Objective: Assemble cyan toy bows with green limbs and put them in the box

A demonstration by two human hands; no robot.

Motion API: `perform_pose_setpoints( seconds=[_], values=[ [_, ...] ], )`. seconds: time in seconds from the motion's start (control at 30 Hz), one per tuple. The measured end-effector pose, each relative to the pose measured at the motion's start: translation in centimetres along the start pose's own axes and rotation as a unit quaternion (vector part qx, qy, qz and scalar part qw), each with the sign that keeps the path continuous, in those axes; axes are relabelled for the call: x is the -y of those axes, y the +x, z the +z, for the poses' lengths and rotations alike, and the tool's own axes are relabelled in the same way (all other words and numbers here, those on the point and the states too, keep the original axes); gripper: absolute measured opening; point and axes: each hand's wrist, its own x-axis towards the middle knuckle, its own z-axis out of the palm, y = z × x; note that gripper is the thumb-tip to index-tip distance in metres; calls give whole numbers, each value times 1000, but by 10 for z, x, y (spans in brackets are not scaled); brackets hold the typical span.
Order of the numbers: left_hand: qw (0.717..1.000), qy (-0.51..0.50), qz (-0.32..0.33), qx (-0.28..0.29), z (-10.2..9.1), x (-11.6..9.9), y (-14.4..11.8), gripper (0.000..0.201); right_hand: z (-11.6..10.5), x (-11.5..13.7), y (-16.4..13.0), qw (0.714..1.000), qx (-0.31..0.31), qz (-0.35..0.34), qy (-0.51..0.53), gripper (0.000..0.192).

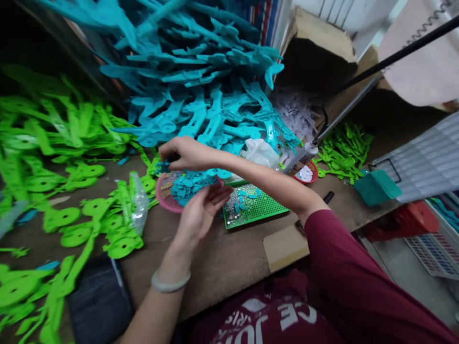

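The right hand (179, 152) pinches small teal foam pieces (188, 185) at the far-left rim of the round pink plastic dish (165, 197) — the left hand (201, 210), open-palmed and empty, sits nearer, at its near rim.

We see matt, foam-like sheet in the turquoise cut-outs (201, 95) at upper centre and the green cut-outs (64, 191) at left. Our bench top (222, 258) looks like worn, dull wood. The pink dish (163, 193) at centre seems smooth plastic, the green perforated board (256, 210) beside it plastic too, and the clear bag (139, 203) glossy film.
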Motion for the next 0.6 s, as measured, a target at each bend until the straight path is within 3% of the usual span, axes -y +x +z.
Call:
perform_pose_setpoints(
  seconds=[0.1, 0.2, 0.27, 0.43, 0.6],
  values=[
    [985, -166, -21, -38, -3, -18, 3, 49, -14, 5, -18, 998, 32, -34, -31, 16],
    [956, -289, 4, -52, -2, -28, 5, 48, -20, 8, -40, 996, 59, -55, -31, 14],
    [943, -327, 1, -60, 0, -27, 6, 46, -18, 7, -53, 995, 80, -54, -34, 13],
    [920, -377, -85, -60, 1, -16, 5, 48, -9, -5, -67, 995, 97, 5, -11, 6],
    [906, -414, -70, -48, -1, -13, 1, 39, -6, -21, -66, 989, 86, 78, 93, 23]
  ],
)
